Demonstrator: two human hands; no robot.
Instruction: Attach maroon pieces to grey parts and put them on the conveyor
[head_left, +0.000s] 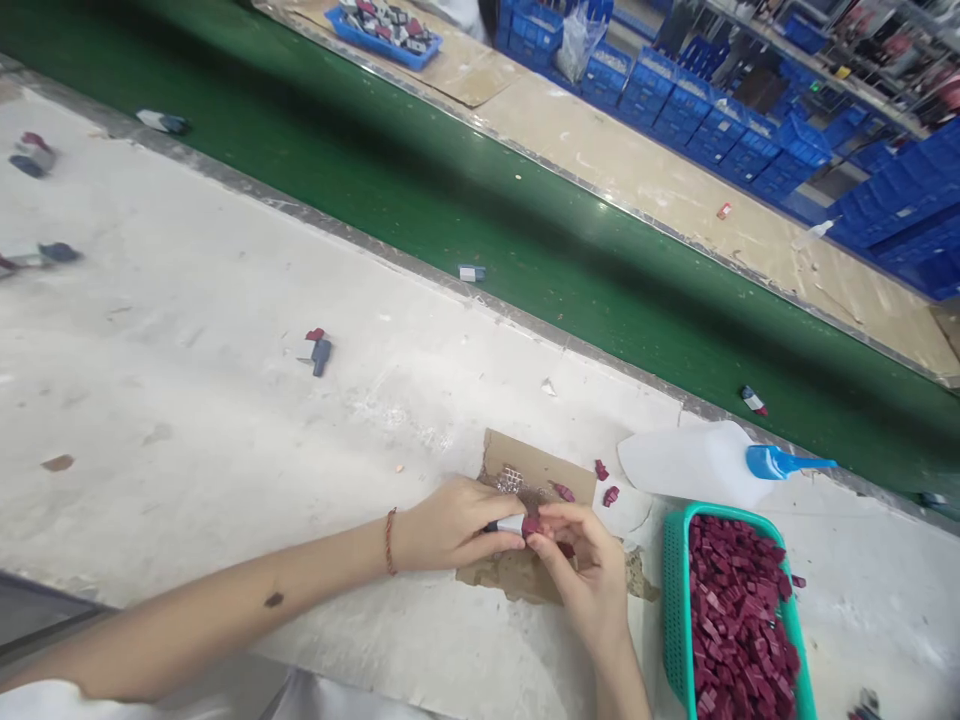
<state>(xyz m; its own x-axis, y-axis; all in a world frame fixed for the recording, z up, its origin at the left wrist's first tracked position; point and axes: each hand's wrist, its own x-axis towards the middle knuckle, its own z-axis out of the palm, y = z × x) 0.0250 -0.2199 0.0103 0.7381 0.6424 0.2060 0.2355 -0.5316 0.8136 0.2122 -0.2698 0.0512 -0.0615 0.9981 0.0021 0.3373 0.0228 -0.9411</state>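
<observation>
Lying scattered on the far left of the white bench [187, 420] are a few small finished pieces [30, 155], and another grey-and-red one [316, 350] sits alone nearer the middle, well apart from the hands. Beyond the bench edge runs a green belt [525, 230] with a few more small pieces on it.

Moving right, the left hand [450, 525] comes in over a scrap of cardboard [525, 470], wearing a red string bracelet [389, 541] at the wrist. Its fingers are pinched narrowly around a small plastic part [510, 524], white and dark, held just above the cardboard. The right hand [589, 570] meets it from the other side, thumb and forefinger closed on a little dark-red cap [531, 526] that touches the end of the part.

Both things look light, stiff and smooth, small enough to slip or flick away, so a fingertip pinch on the sides, close to the joining end, seems the sound hold. The cap should take a firm press without harm, I judge.

A few loose caps [601, 470] lie on and just beside the cardboard. Further right, a pale squeeze bottle [690, 462] with a blue nozzle lies on its side, and near it a teal basket [673, 590] is heaped with the same dark-red caps.
</observation>
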